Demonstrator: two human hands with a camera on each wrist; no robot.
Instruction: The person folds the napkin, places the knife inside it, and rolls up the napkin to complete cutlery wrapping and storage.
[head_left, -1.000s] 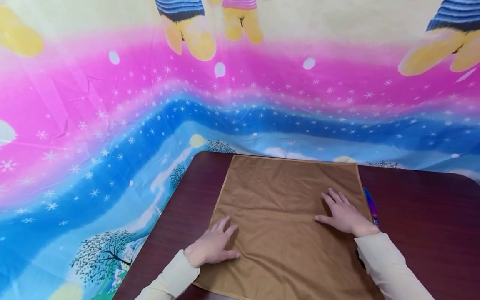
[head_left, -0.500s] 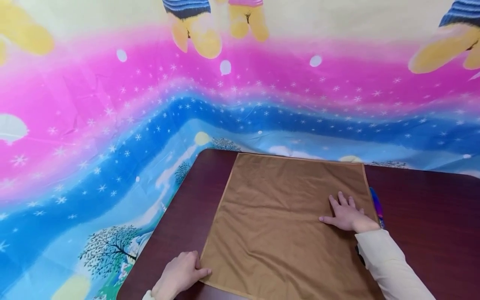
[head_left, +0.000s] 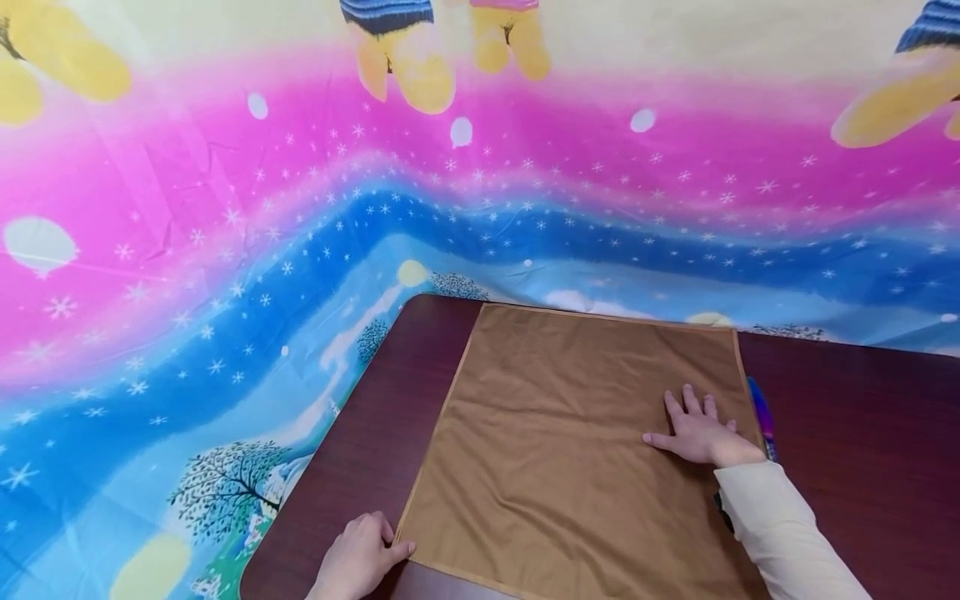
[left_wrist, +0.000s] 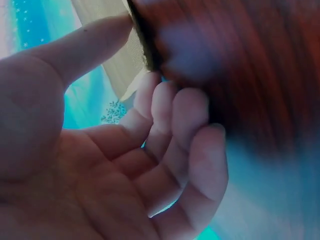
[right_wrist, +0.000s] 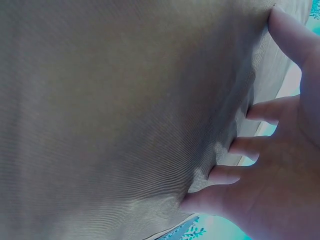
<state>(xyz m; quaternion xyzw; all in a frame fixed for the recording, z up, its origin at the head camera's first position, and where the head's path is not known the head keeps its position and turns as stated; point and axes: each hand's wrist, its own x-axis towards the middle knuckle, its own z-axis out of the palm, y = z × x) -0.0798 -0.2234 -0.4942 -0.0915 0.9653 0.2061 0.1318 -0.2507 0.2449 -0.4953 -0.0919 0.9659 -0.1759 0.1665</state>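
A large brown cloth (head_left: 540, 417) with a hemmed border lies spread and slightly wrinkled on a dark reddish table. At its near left corner, my left hand (head_left: 358, 554) pinches the edge, thumb on top and fingers curled. In the left wrist view the thumb of my left hand (left_wrist: 100, 145) reaches the cloth (left_wrist: 125, 57) beside the curled fingertips. My right hand (head_left: 697, 429) rests flat on the cloth's right side with fingers spread. The right wrist view has the fingertips of my right hand (right_wrist: 270, 165) pressing into the fabric (right_wrist: 115, 125).
A slim blue and purple object (head_left: 761, 408) lies along the cloth's right edge, partly hidden by the right hand. The dark table (head_left: 862, 450) extends to the right. Behind and to the left hangs a printed backdrop (head_left: 300, 208) in pink and blue.
My left hand has moved from the cloth's left side down to its near left corner and taken hold there. The right hand stays pressed on the cloth. The view has shifted slightly.
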